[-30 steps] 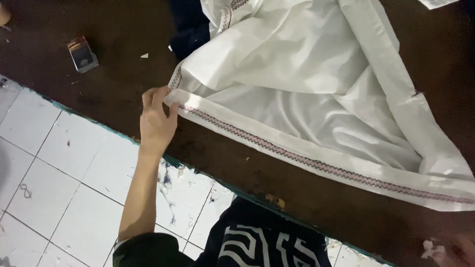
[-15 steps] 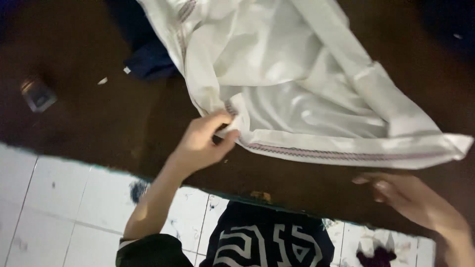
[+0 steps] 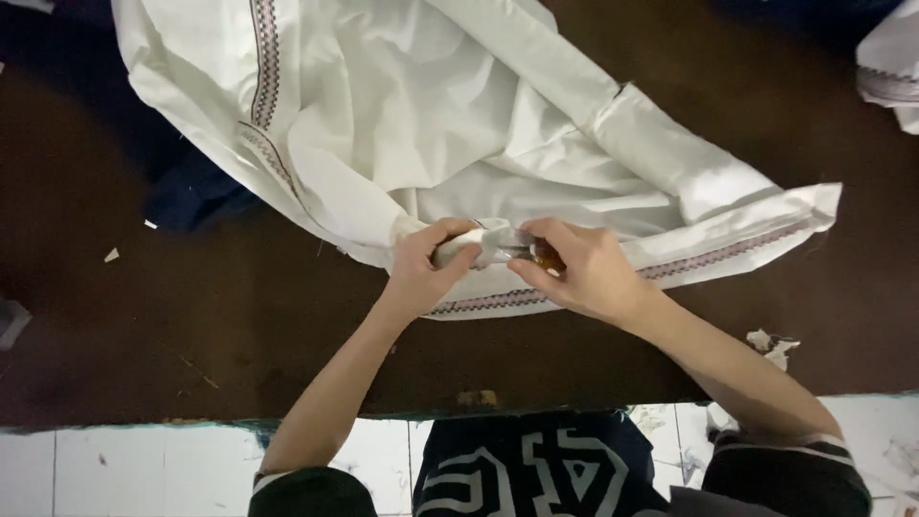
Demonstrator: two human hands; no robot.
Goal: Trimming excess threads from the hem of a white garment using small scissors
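Where the two hands meet, just left of the frame's centre, the left hand (image 3: 423,270) has its fingers closed around a bunched fold of the white cotton garment with dark embroidered trim (image 3: 459,105). The right hand (image 3: 579,271) is closed on a small amber-handled tool (image 3: 544,255) whose tip sits against that same fold; what kind of blade it carries is too small to tell.

One risk, as I judge it, is the tip so close to the left fingertips (image 3: 466,251): a slip or a tug on the cloth could nick skin or snag the weave rather than a loose thread. The gathered fold also hides what lies under the tip, so a second layer might get caught.

Outward from the grip, the garment spreads over the dark brown wooden table (image 3: 191,316), its trimmed hem running from the hands toward the right edge of the frame, rising slightly. The tool's long axis lies roughly along that hem, pointing left.
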